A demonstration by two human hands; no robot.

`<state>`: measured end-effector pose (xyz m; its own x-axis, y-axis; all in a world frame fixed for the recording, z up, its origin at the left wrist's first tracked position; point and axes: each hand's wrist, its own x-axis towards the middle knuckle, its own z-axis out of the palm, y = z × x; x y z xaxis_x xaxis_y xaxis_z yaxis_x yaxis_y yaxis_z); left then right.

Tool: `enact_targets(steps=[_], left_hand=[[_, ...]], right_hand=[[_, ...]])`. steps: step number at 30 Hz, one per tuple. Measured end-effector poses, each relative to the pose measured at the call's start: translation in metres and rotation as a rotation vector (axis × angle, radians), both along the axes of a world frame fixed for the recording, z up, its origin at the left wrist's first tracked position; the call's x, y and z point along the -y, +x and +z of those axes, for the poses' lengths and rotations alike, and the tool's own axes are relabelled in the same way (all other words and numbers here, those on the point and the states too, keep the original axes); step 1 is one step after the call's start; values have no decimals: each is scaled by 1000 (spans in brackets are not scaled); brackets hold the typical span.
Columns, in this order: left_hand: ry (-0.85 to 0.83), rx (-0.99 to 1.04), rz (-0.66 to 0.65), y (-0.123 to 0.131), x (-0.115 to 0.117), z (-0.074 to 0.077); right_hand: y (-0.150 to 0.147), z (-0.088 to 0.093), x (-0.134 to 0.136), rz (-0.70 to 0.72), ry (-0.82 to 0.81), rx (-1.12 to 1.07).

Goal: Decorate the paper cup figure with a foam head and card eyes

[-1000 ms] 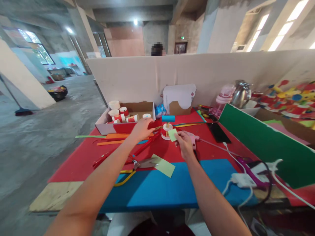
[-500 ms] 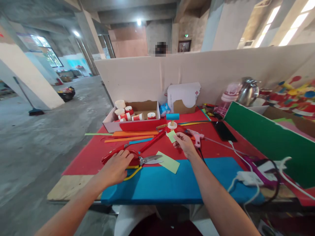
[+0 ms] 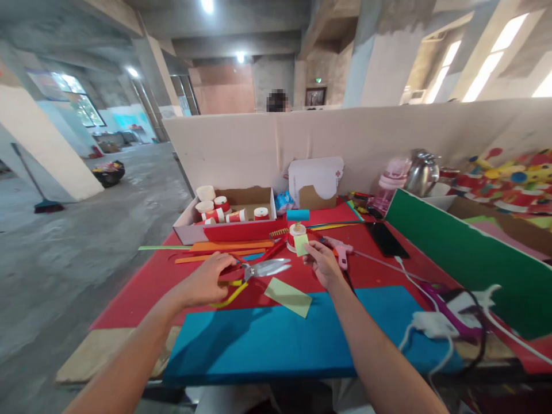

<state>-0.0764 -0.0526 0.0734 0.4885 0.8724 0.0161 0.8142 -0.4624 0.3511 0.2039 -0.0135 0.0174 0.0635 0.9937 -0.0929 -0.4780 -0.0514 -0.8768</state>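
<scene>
Right hand: the person's right hand [image 3: 322, 261] pinches one small square of light-green paper [image 3: 301, 245] between thumb and fingers.
Left hand: the left hand [image 3: 209, 282] is curled round the handles of one pair of steel-bladed scissors with red and yellow handles [image 3: 259, 269]; fingers hide part of them, and the blades point to three o'clock.
Green rectangle: one light-green paper rectangle [image 3: 288, 297] lies between seven and eight o'clock of the right hand.
Spring cup: at ten to eleven o'clock of that hand, one red-and-white paper cup [image 3: 296, 230] carries a gold spring and a blue cylinder [image 3: 298, 215]; the square covers part of it.
Glue gun: one, pink plastic [image 3: 341, 253], at two o'clock; the black phone [image 3: 387, 240] lies beyond.
Cup box: a white cardboard box [image 3: 190, 233] at one o'clock of the left hand holds at least seven cups.
Print: white cardboard [image 3: 317, 172] at twelve o'clock of the right hand bears a red emblem; its lettering is too small to read.
Green-walled box: one [image 3: 457, 270], at three o'clock.
</scene>
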Motion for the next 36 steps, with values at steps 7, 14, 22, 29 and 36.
enact_targets(steps=[7, 14, 22, 29, 36], left_hand=[[170, 128, 59, 87, -28, -19], [167, -180, 152, 81, -20, -22], [99, -376, 132, 66, -21, -8], [92, -348, 89, 72, -15, -9], [123, -341, 55, 73, -15, -13]], right_hand=[[12, 1, -7, -252, 100, -177], [11, 0, -4, -314, 101, -160], [11, 1, -4, -299, 136, -22], [5, 6, 0, -280, 140, -12], [0, 9, 2, -288, 134, 18]])
